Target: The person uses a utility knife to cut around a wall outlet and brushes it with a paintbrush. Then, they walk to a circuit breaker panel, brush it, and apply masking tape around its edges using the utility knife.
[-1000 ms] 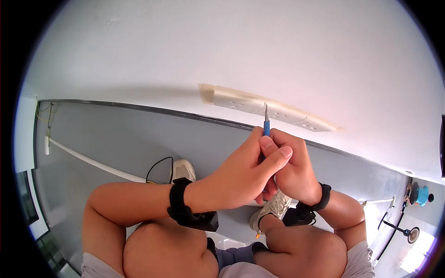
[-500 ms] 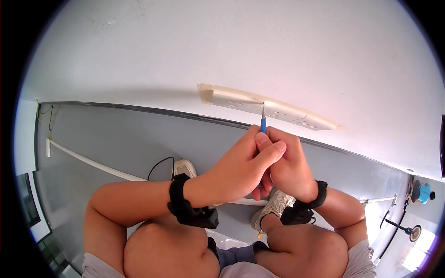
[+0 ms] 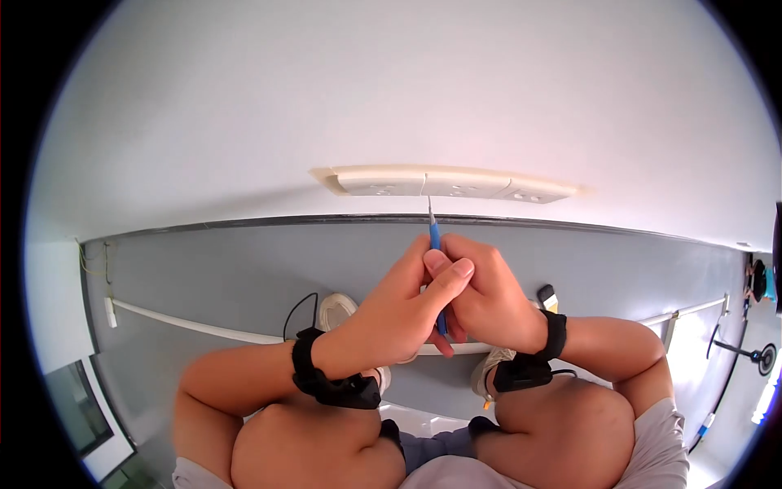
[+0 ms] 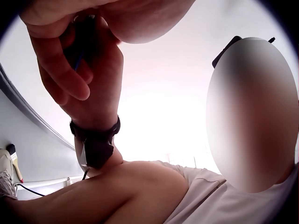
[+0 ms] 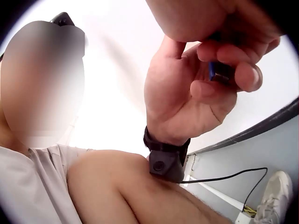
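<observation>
Both hands are clasped together on a slim blue utility knife (image 3: 435, 236), its thin metal blade pointing at the wall. My left hand (image 3: 387, 306) curls round the handle, thumb laid across the top. From the other side my right hand (image 3: 493, 285) wraps the same handle, its fingers partly hidden. In the right wrist view the handle's blue end (image 5: 212, 72) shows between the fingers. The blade tip is at the lower edge of a row of white wall sockets (image 3: 464, 186), near the seam between two plates. Beige masking tape (image 3: 324, 176) borders the row.
Below the sockets, a dark skirting strip (image 3: 285, 220) runs along the white wall (image 3: 391, 90). A white pipe (image 3: 195, 328) crosses the grey floor behind my shoes (image 3: 336, 311). A paintbrush (image 4: 17, 169) lies by one shoe. Another person (image 3: 767, 281) is at the far right.
The head view has turned, so the socket row looks more level. The knife and both hands have shifted left in view, and the blade tip has dropped from the plates' upper edge to their lower edge.
</observation>
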Action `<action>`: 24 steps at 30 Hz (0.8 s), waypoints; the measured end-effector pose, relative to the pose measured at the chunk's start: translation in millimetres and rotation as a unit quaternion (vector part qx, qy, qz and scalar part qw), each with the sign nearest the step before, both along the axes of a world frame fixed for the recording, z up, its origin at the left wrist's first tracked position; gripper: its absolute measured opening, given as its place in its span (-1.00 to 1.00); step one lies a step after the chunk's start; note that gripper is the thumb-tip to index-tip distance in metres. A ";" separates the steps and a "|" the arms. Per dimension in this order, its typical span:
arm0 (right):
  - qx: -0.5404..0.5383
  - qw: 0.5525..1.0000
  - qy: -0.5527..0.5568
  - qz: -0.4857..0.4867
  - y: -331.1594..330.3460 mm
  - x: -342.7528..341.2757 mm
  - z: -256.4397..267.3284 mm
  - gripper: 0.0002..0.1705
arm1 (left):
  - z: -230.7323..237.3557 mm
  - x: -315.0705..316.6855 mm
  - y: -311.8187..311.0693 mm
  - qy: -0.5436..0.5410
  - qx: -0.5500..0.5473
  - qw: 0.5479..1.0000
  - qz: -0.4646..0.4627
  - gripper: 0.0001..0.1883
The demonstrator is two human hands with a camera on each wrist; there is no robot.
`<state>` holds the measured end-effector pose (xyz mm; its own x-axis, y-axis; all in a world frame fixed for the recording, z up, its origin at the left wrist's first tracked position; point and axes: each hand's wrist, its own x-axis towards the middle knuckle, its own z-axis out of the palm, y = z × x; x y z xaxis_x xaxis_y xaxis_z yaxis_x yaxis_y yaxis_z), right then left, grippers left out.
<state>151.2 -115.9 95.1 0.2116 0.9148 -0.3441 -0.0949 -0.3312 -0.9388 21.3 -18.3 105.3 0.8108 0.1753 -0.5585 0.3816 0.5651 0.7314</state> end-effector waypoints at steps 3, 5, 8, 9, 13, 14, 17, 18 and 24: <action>0.020 0.999 -0.027 0.010 -0.5 4.2 -8.0 -0.70 | -5.8 3.2 -4.1 0.007 0.018 1.000 0.015 -0.62; 0.039 0.998 -0.045 0.010 0.2 4.5 -12.1 -0.73 | -6.5 4.1 -6.1 0.007 0.031 0.999 0.027 -0.62; 0.070 0.992 -0.106 -0.003 0.2 7.1 -19.3 -0.76 | -10.2 8.1 -7.6 -0.014 0.070 0.997 0.038 -0.63; 0.084 0.990 -0.113 -0.008 0.2 7.9 -21.6 -0.78 | -14.3 8.6 -8.3 -0.024 0.079 0.996 0.045 -0.64; 0.097 0.990 -0.105 -0.015 1.1 9.6 -26.6 -0.82 | -17.8 11.6 -9.9 -0.039 0.092 0.993 0.061 -0.68; 0.096 0.990 -0.104 -0.016 1.4 10.3 -27.0 -0.82 | -18.5 12.0 -10.1 -0.038 0.092 0.993 0.060 -0.68; 0.115 0.985 -0.128 -0.001 3.8 13.3 -27.1 -0.85 | -20.1 12.4 -9.9 -0.050 0.096 0.992 0.066 -0.70; 0.116 0.984 -0.135 0.005 4.7 13.8 -27.8 -0.86 | -20.9 12.0 -9.3 -0.049 0.095 0.992 0.066 -0.70; 0.122 0.982 -0.142 0.002 5.3 12.4 -34.6 -0.86 | -22.9 11.7 -7.3 -0.044 0.090 0.993 0.060 -0.70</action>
<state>163.6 -110.5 60.5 0.2641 0.9636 -0.0423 0.1824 -0.0929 -0.9788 33.0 -25.6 82.4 0.8227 0.3640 -0.4366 0.2491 0.4594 0.8526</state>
